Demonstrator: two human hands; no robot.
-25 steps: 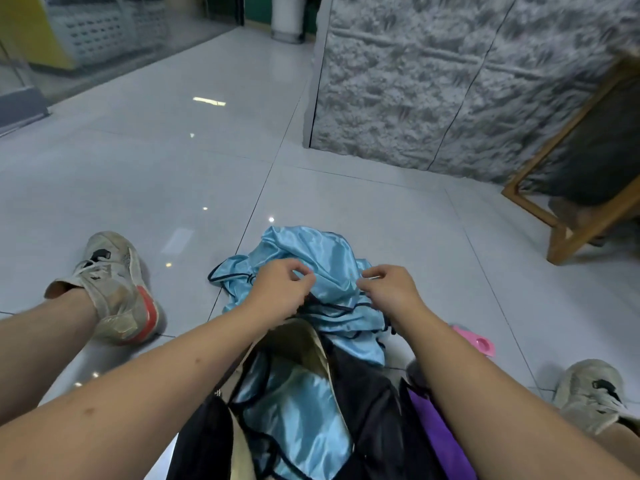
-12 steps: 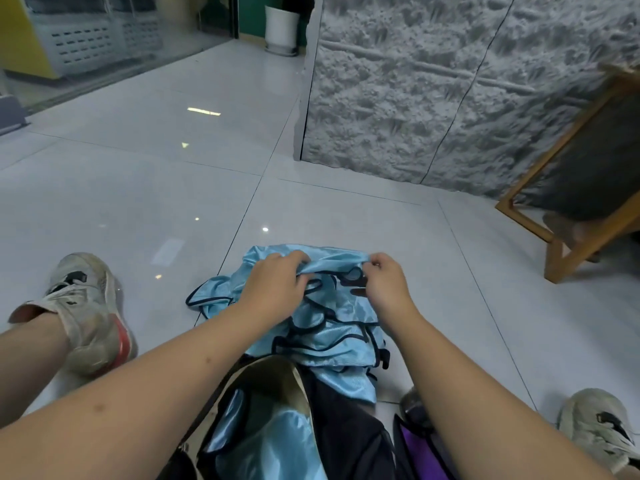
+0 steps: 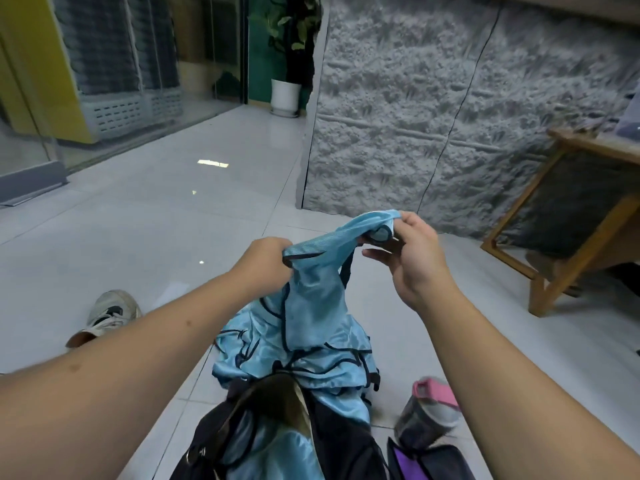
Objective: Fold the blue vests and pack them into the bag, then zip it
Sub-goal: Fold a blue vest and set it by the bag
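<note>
Lifting one vest (image 3: 313, 299) off the pile (image 3: 304, 362) at 12 o'clock of the bag (image 3: 284, 441), both hands have risen: left hand (image 3: 266, 259) and right hand (image 3: 412, 258) pinch its top edge, ready for folding.

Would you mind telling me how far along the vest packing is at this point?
Done: blue fabric already lies inside the open black bag. In hand: the left hand and right hand hold one blue vest lifted by its top edge, not yet folded. Left: a heap of vests on the floor by the bag, and the bag is unzipped.
</note>
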